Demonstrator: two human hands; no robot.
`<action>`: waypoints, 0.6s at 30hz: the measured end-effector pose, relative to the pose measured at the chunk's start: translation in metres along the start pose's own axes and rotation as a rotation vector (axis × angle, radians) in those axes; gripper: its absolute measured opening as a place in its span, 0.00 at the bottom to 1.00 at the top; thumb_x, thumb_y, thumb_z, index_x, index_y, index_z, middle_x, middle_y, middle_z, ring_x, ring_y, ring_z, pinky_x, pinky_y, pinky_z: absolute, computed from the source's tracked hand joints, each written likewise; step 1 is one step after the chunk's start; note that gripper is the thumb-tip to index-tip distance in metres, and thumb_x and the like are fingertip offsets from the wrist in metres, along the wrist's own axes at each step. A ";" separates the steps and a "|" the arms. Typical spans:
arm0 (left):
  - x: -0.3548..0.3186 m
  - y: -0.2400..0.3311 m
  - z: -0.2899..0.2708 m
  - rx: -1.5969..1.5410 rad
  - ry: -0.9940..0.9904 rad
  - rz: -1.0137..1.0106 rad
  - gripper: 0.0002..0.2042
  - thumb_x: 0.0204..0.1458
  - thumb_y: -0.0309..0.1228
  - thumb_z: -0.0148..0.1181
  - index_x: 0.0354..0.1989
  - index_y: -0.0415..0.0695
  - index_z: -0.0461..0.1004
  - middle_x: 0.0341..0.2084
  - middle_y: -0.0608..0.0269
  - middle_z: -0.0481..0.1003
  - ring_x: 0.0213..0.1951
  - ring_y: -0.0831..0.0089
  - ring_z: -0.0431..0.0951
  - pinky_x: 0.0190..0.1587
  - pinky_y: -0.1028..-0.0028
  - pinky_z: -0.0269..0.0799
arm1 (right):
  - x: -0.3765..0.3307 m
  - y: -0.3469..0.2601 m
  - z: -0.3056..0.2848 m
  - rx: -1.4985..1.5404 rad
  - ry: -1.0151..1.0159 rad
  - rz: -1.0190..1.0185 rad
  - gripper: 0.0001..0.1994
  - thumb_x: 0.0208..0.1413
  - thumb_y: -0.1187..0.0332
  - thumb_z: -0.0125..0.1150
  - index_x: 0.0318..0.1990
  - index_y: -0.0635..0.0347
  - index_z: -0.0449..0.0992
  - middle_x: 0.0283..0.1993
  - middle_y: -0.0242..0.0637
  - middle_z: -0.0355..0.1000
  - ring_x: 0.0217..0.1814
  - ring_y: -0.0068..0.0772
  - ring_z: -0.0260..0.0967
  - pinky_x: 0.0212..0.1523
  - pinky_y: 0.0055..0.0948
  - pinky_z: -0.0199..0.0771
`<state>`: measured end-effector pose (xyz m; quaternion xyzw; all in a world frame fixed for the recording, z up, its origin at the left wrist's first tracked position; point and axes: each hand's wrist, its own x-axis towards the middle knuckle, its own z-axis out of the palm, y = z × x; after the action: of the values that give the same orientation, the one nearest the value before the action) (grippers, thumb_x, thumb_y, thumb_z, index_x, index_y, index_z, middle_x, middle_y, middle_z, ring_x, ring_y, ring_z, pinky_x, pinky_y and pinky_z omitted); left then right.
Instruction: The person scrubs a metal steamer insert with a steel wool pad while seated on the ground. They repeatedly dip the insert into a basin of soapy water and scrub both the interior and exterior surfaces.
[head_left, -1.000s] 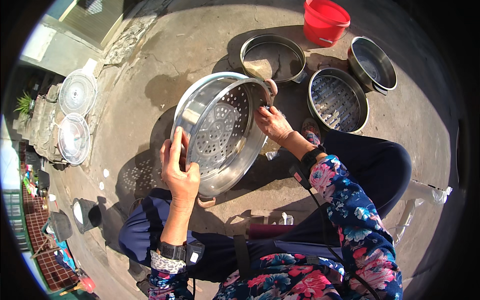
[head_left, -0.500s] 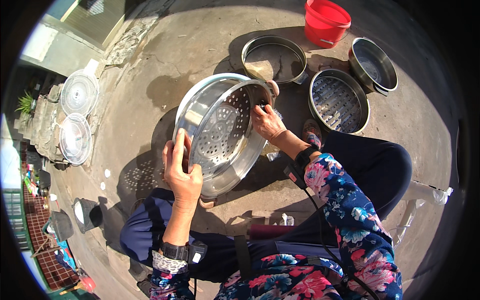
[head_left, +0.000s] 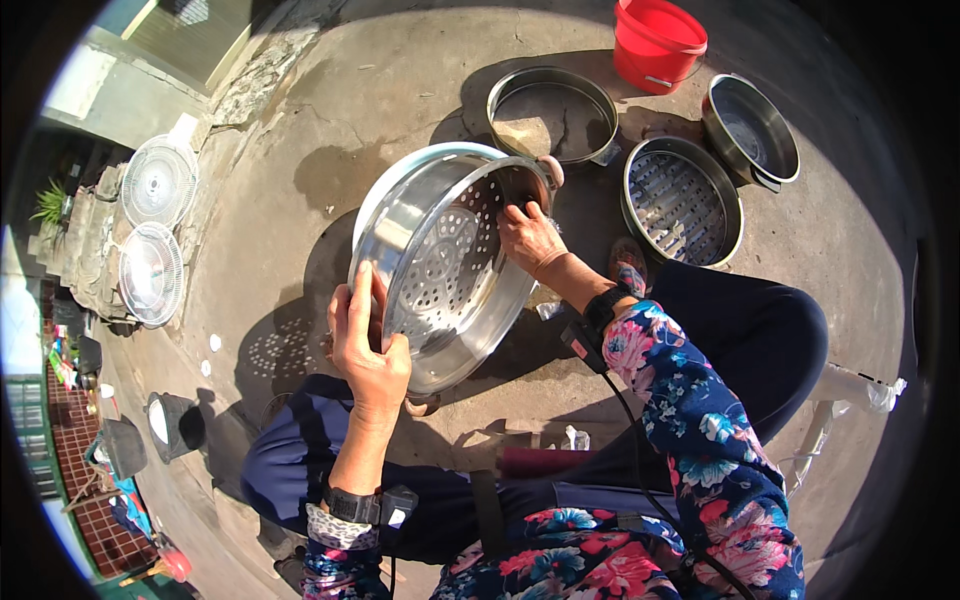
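Note:
A shiny metal steamer basket [head_left: 440, 250] with a perforated bottom is tilted up over a pale blue-rimmed basin [head_left: 425, 155]. My left hand [head_left: 368, 345] grips the basket's near-left rim, thumb and fingers on either side of the wall. Inside the right part of the wall, below a brownish loop handle [head_left: 553, 170], my right hand [head_left: 532, 242] presses with bent fingers. It holds a steel wool scrubber, mostly hidden; only a silvery bit shows beside the fingers. A second handle [head_left: 422, 405] sticks out at the basket's lower edge.
Ahead on the concrete stand a round metal pan [head_left: 553, 115], a slotted steamer tray [head_left: 682, 205], a deep metal pot [head_left: 750, 130] and a red bucket [head_left: 657, 50]. Two fan grilles [head_left: 158, 185] lean at the left. A dark bucket [head_left: 175, 430] stands at lower left.
My right hand has shifted slightly left and up along the inner wall, and less of the scrubber shows. My left hand keeps its hold on the rim.

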<state>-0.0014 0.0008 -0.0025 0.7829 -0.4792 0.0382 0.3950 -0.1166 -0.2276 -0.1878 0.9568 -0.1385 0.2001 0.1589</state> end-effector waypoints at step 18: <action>0.007 0.006 0.005 -0.027 -0.018 0.042 0.37 0.30 0.15 0.48 0.59 0.44 0.67 0.45 0.49 0.68 0.45 0.56 0.72 0.43 0.70 0.73 | -0.012 -0.020 -0.007 0.182 -0.113 0.111 0.06 0.44 0.67 0.56 0.27 0.58 0.78 0.39 0.31 0.68 0.47 0.31 0.61 0.44 0.35 0.59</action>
<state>-0.0040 -0.0087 0.0004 0.7676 -0.4996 0.0330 0.4001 -0.1236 -0.2044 -0.1917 0.9679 -0.1814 0.1663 0.0520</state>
